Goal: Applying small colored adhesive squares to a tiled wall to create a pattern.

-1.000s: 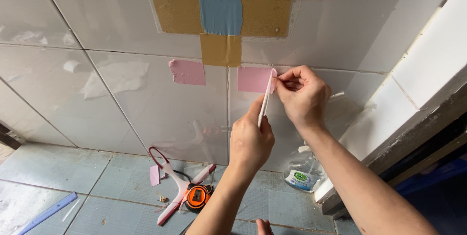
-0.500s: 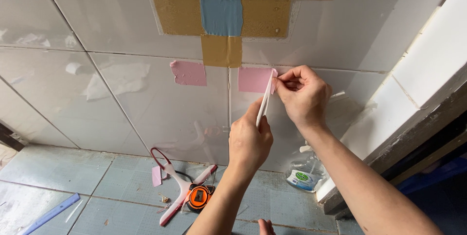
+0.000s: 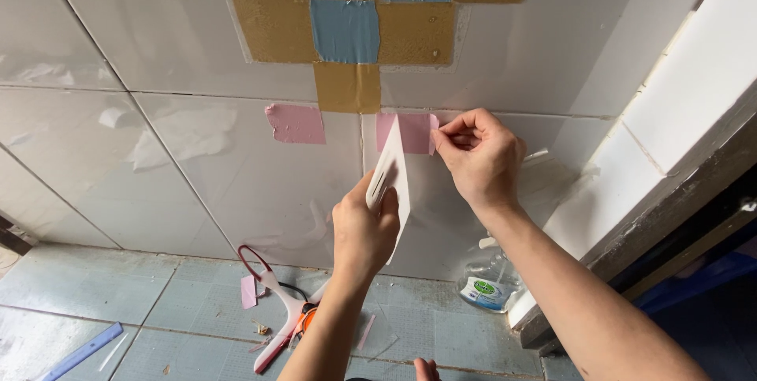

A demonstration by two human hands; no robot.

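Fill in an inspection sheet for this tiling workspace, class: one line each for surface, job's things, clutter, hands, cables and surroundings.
Surface: glossy white wall tiles with gold, blue and pink square stickers; pale blue floor tiles below.
Job's things: pink sticker on the wall; white backing sheet peeled down from it.
Clutter: pink-handled scissors, orange tape measure, blue ruler, clear bottle, paper scraps on the floor.
Hands: left hand grips the backing sheet; right hand pinches the sticker's right edge.
Cables: nothing seen.
Surroundings: white ledge and a dark frame at right.
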